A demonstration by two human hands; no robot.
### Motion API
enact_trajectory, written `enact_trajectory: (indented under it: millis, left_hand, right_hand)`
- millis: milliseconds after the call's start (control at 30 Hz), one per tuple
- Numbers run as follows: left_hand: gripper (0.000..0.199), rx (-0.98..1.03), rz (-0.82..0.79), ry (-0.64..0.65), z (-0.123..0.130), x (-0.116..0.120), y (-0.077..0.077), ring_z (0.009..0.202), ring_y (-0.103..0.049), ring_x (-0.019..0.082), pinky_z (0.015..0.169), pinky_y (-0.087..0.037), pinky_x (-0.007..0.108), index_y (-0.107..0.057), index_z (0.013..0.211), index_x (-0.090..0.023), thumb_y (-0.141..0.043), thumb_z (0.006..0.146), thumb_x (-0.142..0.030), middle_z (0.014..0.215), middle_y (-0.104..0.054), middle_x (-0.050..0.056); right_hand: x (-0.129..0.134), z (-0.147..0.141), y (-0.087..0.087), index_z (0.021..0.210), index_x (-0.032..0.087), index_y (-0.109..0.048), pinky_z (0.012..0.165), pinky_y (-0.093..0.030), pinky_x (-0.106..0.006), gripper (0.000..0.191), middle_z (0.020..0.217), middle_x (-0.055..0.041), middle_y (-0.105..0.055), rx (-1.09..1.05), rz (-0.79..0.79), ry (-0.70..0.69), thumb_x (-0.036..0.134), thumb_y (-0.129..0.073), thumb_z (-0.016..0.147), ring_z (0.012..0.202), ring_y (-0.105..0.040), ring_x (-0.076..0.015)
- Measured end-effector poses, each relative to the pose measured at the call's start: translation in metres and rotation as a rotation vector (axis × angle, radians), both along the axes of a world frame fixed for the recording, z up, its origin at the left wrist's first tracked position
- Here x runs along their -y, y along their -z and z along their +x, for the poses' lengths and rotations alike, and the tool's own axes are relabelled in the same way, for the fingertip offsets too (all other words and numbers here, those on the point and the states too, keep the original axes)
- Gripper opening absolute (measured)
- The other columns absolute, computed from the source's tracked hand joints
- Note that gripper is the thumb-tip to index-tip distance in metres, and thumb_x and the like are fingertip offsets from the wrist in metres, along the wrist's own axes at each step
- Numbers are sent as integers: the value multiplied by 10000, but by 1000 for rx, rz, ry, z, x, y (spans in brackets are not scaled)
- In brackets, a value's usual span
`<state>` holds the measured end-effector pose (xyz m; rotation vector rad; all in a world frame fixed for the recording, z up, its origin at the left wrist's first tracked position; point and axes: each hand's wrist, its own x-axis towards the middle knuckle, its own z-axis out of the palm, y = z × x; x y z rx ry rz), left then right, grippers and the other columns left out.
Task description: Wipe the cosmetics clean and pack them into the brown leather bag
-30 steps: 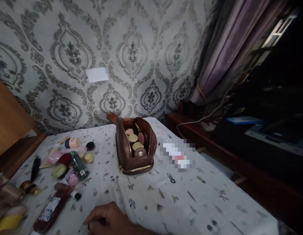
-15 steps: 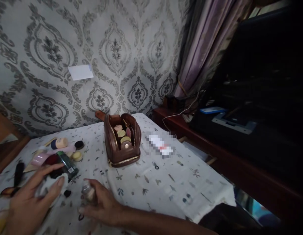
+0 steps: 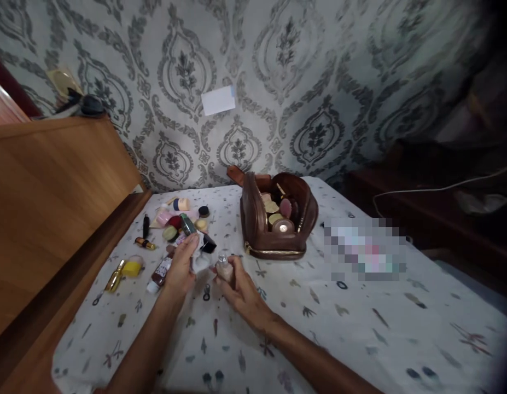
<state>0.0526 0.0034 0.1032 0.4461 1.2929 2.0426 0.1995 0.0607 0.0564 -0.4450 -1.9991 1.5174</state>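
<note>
Easiest way through is the lower right of the frame, where the white patterned cloth (image 3: 339, 328) lies wide open. Right of centre, the bulky brown leather zip bag (image 3: 273, 246) blocks any low pass, but its mouth gapes upward, so you could dip in from above. Left of centre's cramped thanks to a jumble of small coloured cosmetic containers (image 3: 170, 233). Narrow bare lane between those and the bag, though the left hand (image 3: 181, 268) and right hand (image 3: 239, 284) crowd its near end. Brown wooden panel (image 3: 52, 208) walls off the far left.
</note>
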Motion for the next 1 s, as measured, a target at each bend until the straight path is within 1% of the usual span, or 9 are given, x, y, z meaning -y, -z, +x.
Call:
enact_trajectory:
  millis: [167, 267, 333, 433, 533, 633, 733, 900, 1000]
  left_hand:
    - [451, 138, 28, 0, 1, 0, 15, 671, -653, 108, 622, -516, 189, -708, 773, -165, -946, 463, -391, 755, -733, -9]
    - [439, 120, 31, 33, 0, 3, 15, 699, -663, 115, 649, -524, 191, -730, 830, -165, -931, 515, -396, 792, -742, 5]
    - [438, 87, 43, 63, 1, 6, 13, 695, -663, 108, 647, -517, 178, -743, 884, -159, -912, 561, -402, 803, -741, 12]
    - [423, 45, 59, 116, 4, 9, 11, 662, -660, 110, 617, -505, 184, -742, 953, -157, -872, 634, -403, 783, -728, 16]
    - [447, -7, 20, 241, 9, 11, 12, 614, -645, 133, 575, -495, 222, -723, 1039, -161, -833, 684, -410, 760, -716, 24]
    - [471, -169, -77, 327, 13, 15, 13, 603, -613, 137, 563, -474, 235, -707, 1099, -173, -812, 706, -411, 814, -708, 31]
    - [432, -432, -168, 305, 13, 18, 13, 715, -613, 156, 671, -478, 244, -705, 1135, -194, -771, 758, -394, 901, -695, 34]
    - [325, -693, -176, 210, 13, 19, 16, 849, -598, 190, 796, -446, 255, -721, 1084, -201, -669, 850, -419, 932, -686, 37]
    - [353, -731, -160, 134, 15, 17, 19, 834, -595, 190, 802, -442, 264, -745, 1008, -188, -573, 908, -478, 868, -687, 36]
  right_hand:
    - [-2, -1, -3, 945, 214, -495, 514, -329, -238, 194, 685, 62, -404, 43, -67, -100, 401, -521, 897, 558, -406, -117]
    - [-3, -4, 0, 897, 202, -529, 569, -356, -240, 190, 714, 44, -439, -14, -36, -85, 391, -546, 887, 632, -429, -123]
    - [-2, -5, 1, 931, 201, -548, 607, -383, -241, 199, 762, 28, -500, -64, -68, -58, 388, -582, 872, 693, -470, -133]
    - [-1, -8, 2, 1045, 205, -540, 492, -369, -224, 373, 703, 38, -537, -82, -307, -28, 480, -653, 819, 600, -483, -127]
    - [-1, -11, 1, 1128, 188, -532, 361, -281, -208, 605, 569, 65, -528, -89, -540, 20, 596, -714, 720, 447, -417, -111]
    - [-3, -12, 0, 1032, 172, -581, 340, -268, -191, 624, 532, 56, -543, -119, -678, 83, 608, -779, 632, 442, -449, -112]
    - [-4, -11, -3, 885, 172, -604, 352, -290, -177, 548, 562, 43, -561, -147, -758, 116, 550, -843, 569, 490, -509, -115]
    - [-3, -11, -3, 841, 167, -620, 349, -302, -173, 523, 594, 36, -581, -150, -746, 124, 523, -867, 547, 500, -524, -108]
    - [-1, -13, 1, 826, 166, -625, 347, -318, -182, 506, 582, 38, -585, -122, -707, 112, 509, -869, 545, 470, -493, -97]
